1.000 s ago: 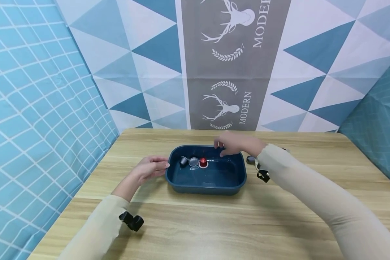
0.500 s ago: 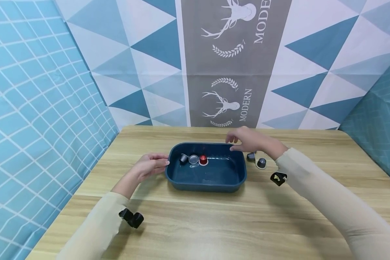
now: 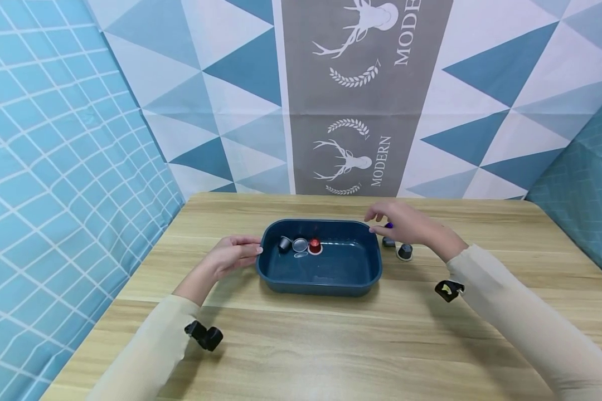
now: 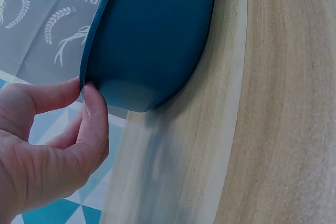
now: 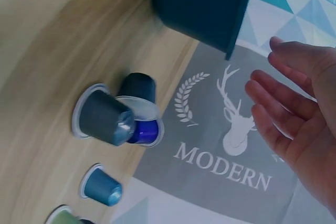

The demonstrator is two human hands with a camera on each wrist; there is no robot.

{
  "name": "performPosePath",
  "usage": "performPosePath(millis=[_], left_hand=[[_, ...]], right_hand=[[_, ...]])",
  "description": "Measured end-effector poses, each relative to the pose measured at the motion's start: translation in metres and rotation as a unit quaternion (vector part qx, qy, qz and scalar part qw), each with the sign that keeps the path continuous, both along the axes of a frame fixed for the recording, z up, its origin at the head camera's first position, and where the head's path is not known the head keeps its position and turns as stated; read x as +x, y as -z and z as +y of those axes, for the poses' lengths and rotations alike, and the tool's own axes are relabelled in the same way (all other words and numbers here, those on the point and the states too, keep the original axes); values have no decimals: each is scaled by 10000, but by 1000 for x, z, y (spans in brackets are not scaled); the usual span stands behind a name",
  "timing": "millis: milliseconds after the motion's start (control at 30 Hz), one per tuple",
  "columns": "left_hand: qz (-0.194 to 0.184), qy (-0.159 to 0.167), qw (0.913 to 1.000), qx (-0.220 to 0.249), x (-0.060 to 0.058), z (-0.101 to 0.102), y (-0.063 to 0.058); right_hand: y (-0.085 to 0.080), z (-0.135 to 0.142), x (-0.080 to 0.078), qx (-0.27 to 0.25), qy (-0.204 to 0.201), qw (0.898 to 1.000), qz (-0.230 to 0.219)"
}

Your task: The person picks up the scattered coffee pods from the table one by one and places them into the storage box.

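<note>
A dark blue plastic tub sits on the table with several coffee capsules inside: a dark capsule on its side, a silver-lidded capsule and a red capsule. My left hand pinches the tub's left rim between thumb and fingers. Off the tub's right end, my right hand hovers with loosely bent fingers and holds nothing. Below it a dark capsule stands on the table. In the right wrist view a large dark capsule and a blue capsule lie bunched together.
A teal capsule and a green capsule lie farther along the wooden table. A patterned cloth hangs behind the table, with a blue checked cloth along its left side.
My right hand has moved right, from over the tub to above the capsules beside it, and the dark capsules there have come into sight. My left hand stays on the rim.
</note>
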State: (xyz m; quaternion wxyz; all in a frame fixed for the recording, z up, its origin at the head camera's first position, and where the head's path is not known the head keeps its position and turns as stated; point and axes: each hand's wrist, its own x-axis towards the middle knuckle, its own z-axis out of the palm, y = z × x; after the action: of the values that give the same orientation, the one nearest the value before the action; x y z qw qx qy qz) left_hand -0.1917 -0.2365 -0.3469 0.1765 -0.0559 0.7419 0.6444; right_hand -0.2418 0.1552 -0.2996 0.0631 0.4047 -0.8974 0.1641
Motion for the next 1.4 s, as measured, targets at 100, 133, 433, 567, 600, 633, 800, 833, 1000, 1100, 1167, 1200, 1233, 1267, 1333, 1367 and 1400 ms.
performPosePath(millis=[100, 133, 433, 567, 600, 633, 800, 833, 1000, 1100, 1167, 1200, 1233, 1267, 1333, 1367, 1400], left_hand=[[5, -10, 10000, 54, 0, 0, 0], [14, 8, 10000, 74, 0, 0, 0], [56, 15, 9999, 118, 2, 0, -1], [37, -4, 10000, 83, 2, 0, -2], [36, 1, 10000, 71, 2, 0, -2], [39, 0, 10000, 63, 2, 0, -2], [70, -3, 10000, 33, 3, 1, -3], [76, 1, 10000, 28, 3, 1, -3], [86, 14, 10000, 23, 4, 2, -3], [91, 24, 10000, 16, 4, 2, -2], [88, 21, 10000, 16, 4, 2, -2], [85, 19, 10000, 15, 4, 2, -2], [81, 11, 10000, 14, 4, 2, -3], [77, 10, 10000, 17, 4, 2, -3], [61, -12, 10000, 23, 4, 2, -3], [60, -11, 10000, 23, 5, 2, -3], [63, -8, 10000, 26, 5, 2, -3]], right_hand=[[4, 5, 3, -77, 126, 9999, 42], [6, 7, 4, -87, 171, 9998, 72], [18, 18, 12, -148, 300, 9974, 638], [22, 23, 15, -142, 328, 9969, 700], [23, 25, 16, -158, 328, 9970, 688], [24, 26, 16, -182, 330, 9970, 677], [29, 32, 20, -212, 400, 9964, 713], [30, 33, 21, -197, 410, 9961, 756], [35, 39, 24, -83, 505, 9950, 861], [38, 43, 24, -40, 587, 9949, 817], [39, 46, 24, -30, 602, 9949, 804], [40, 47, 24, -19, 610, 9949, 804], [41, 48, 23, -9, 599, 9950, 805], [41, 49, 23, -2, 588, 9949, 819], [43, 51, 23, 25, 589, 9949, 824], [43, 51, 23, 41, 588, 9949, 821], [43, 52, 23, 60, 603, 9949, 805]])
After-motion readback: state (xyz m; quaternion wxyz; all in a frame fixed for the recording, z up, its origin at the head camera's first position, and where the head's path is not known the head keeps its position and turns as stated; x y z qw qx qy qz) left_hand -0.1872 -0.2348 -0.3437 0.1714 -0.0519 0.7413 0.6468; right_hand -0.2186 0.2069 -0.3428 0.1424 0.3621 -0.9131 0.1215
